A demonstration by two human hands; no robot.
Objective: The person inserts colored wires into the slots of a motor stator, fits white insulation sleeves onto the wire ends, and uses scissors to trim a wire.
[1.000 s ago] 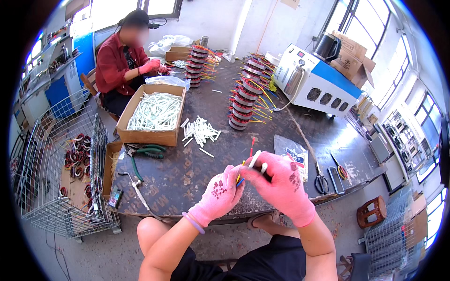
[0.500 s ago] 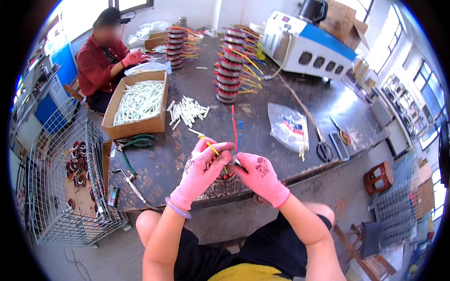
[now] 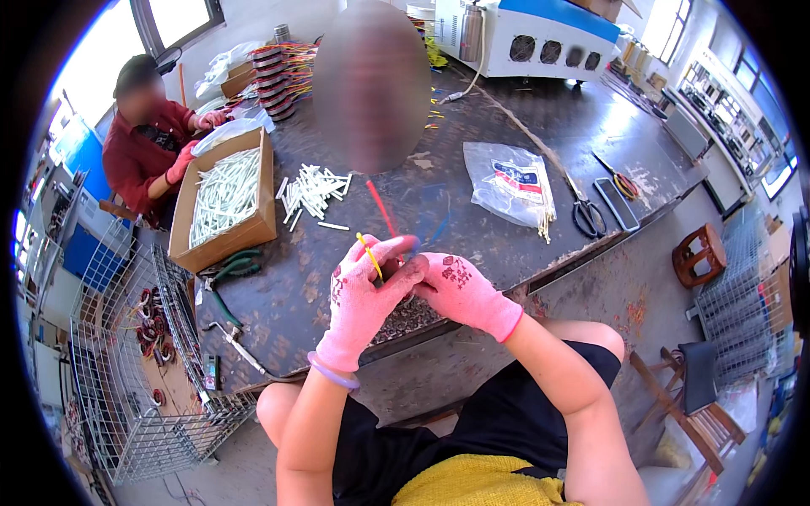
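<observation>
- Since half a second ago my hands have drawn nearer the table edge, and the red wire (image 3: pixel 380 208) now leans away from me.
- My left hand (image 3: pixel 364 297) is pinched on a yellow wire (image 3: pixel 369 256); my right hand (image 3: pixel 462 287) is clenched on the dark coil (image 3: pixel 407 314) beneath the fingers.
- The wires look light and springy; I judge a grip near the base best.
- The red wire's long axis runs up-left beyond my fingertips.
- Farther out lie white sleeves (image 3: pixel 313 189), then a cardboard box (image 3: pixel 221 244).

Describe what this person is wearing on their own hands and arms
Both the left hand and the right hand wear pink knit gloves with dark smudges on the backs. A lilac bangle circles the left wrist. The forearms are bare, with no sleeves.
</observation>
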